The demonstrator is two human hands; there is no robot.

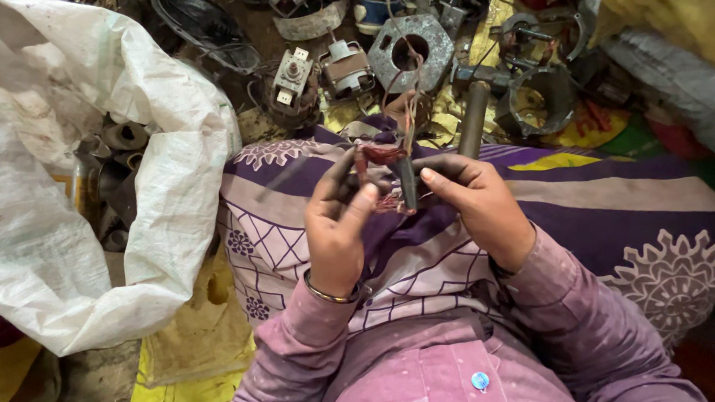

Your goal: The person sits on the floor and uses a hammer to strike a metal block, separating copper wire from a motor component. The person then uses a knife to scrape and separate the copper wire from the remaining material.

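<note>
Held over the purple patterned cloth [615, 214] on the lap: small dark metal motor part with reddish copper windings [388, 171]. Left hand [338, 222] fingers and right hand [474, 200] fingers clamped on it. Best gripped firmly, wire pulled steadily, away from sharp edges.

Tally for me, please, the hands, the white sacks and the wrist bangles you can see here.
Hands: 2, left hand and right hand, both on a dark tool with reddish wire
White sack: 1
Bangle: 1
Total: 4
</note>
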